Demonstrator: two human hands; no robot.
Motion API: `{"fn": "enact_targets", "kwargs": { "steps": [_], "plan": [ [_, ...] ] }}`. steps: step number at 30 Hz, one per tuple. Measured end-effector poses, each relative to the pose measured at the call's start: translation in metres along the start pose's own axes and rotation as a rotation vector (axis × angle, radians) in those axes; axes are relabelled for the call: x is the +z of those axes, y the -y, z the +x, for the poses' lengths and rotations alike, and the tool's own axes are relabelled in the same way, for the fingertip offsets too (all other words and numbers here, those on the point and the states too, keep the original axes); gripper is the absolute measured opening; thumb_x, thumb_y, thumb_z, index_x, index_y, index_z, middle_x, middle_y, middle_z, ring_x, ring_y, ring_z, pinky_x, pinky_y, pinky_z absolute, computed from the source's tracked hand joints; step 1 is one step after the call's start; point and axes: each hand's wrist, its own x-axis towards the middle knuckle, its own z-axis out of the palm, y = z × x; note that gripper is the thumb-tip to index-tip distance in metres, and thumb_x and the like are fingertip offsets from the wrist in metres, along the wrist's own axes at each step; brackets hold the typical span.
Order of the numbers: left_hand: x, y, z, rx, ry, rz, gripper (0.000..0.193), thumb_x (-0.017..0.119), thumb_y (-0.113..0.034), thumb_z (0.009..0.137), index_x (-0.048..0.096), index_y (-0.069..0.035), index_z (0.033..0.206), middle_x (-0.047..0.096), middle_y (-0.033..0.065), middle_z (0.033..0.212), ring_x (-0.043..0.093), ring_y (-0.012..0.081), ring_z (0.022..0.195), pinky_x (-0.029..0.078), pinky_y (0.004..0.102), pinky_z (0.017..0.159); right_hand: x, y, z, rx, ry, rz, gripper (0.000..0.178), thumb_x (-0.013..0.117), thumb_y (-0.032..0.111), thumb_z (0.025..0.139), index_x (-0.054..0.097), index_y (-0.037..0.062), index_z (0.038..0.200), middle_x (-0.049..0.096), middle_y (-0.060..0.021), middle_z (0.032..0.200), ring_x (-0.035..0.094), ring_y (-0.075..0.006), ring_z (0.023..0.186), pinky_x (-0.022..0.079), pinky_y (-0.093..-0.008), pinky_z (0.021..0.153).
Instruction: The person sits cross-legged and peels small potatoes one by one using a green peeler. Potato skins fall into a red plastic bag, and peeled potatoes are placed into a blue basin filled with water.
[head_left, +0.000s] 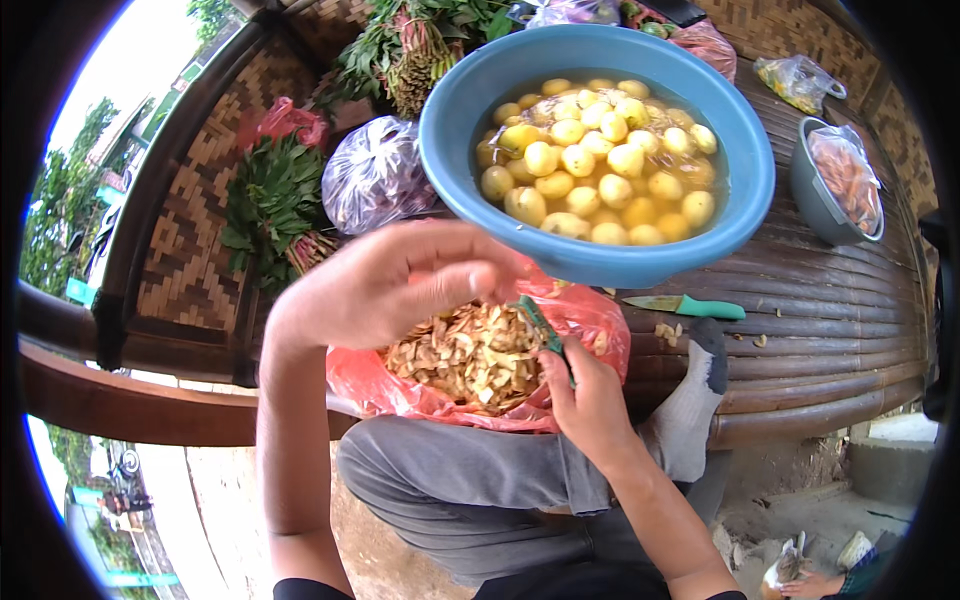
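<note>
Think of your view as a clock face. Your right grip (587, 388) comes up from 5 o'clock, wrapped snugly around the green peeler (545, 328), which is a little way toward 4 o'clock, over the red bag (603, 330). Your left grip (405, 272) bends over at 10 o'clock, fingers pointing to 3. Part of it is hidden, so I cannot tell if it holds something.

The bag is spread wide at 7 o'clock, likely so the loose peels (490, 370) stay off the desk (810, 340). The pale potatoes (577, 160) sit in water in the blue tub (600, 262) at 1 o'clock, maybe to keep clean. The knife (692, 305) lies loose at 3 o'clock.

Room is tight at 12, where the tub's near side looks close to your left grip. Your sock (680, 430) at 4 o'clock crowds your right side. The most bare space is past the knife, from 3 to 4 o'clock. The desk's front edge is near the bag at 7, so peels could drop there.
</note>
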Motion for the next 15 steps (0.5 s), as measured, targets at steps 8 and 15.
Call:
{"fn": "enact_targets", "kwargs": {
  "steps": [8,15],
  "plan": [
    [0.070,0.145,-0.055,-0.221,-0.666,0.714,0.025,0.052,-0.010,0.093,0.062,-0.002,0.115,0.062,0.0204,0.113,0.062,0.0393,0.103,0.050,0.0471,0.088,0.005,0.000,0.000,-0.040,-0.003,-0.024,0.023,0.058,0.019,0.100,0.058,-0.0036,0.098,0.064,-0.0239,0.078,0.064,-0.0429,0.072,0.049,-0.0437,0.061],
    [0.049,0.184,-0.004,-0.205,-0.736,0.671,0.026,0.051,-0.008,0.092,0.060,-0.003,0.116,0.062,0.0201,0.115,0.061,0.0410,0.104,0.050,0.0478,0.087,0.006,-0.001,-0.002,0.057,0.018,-0.038,0.022,0.052,0.016,0.103,0.065,-0.0027,0.105,0.064,-0.0088,0.074,0.059,-0.0145,0.065,0.048,-0.0307,0.062]
  ]
}}
